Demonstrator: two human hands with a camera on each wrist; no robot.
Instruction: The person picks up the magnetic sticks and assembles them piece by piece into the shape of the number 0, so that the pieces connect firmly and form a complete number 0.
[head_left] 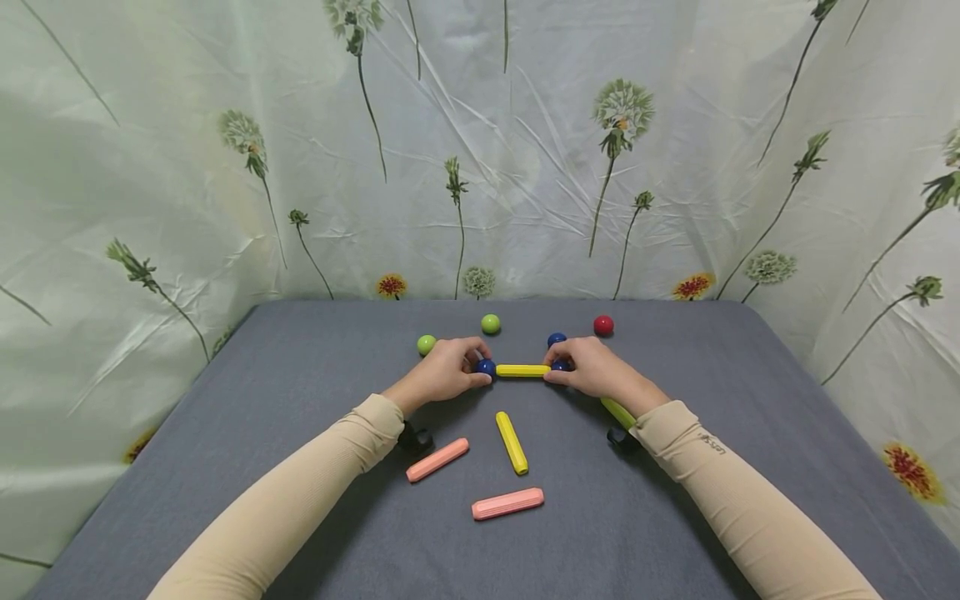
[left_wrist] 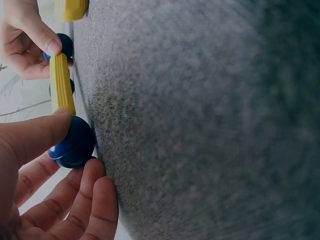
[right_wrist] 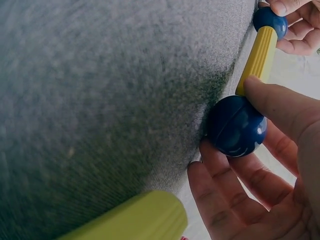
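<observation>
A yellow ridged rod (head_left: 522, 371) lies crosswise between two blue balls, one at each end. At its left end my left hand (head_left: 444, 371) holds a blue ball (left_wrist: 75, 142), thumb by the joint and fingers curled behind. My right hand (head_left: 592, 367) grips the other blue ball (right_wrist: 236, 126) at the right end, its thumb lying over the rod's tip. Both balls are close over the grey cloth. Just behind the right hand sits a third blue ball (head_left: 557, 339), partly covered by the fingers in the head view.
Two green balls (head_left: 491, 324) and a red ball (head_left: 603, 325) lie toward the back edge. Nearer are another yellow rod (head_left: 512, 442) and two pink rods (head_left: 507, 504). A yellow-green rod (head_left: 617, 412) is partly hidden by the right forearm. A flowered curtain (head_left: 540, 167) hangs behind the table.
</observation>
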